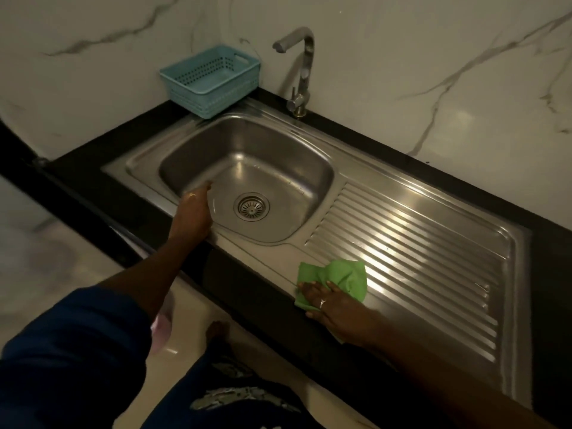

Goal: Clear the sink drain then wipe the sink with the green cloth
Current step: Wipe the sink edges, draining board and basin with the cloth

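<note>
A steel sink is set in a black counter, and its round drain strainer looks bare. My left hand rests on the basin's near-left rim, fingers curled over the edge, with nothing visible in it. A crumpled green cloth lies on the steel at the near edge of the ribbed drainboard. My right hand presses flat on the cloth's near part, fingers spread over it.
A light blue perforated basket stands at the back left corner of the sink. A steel tap rises behind the basin against the marble wall. The black counter edge runs in front; my bare foot and the tiled floor are below.
</note>
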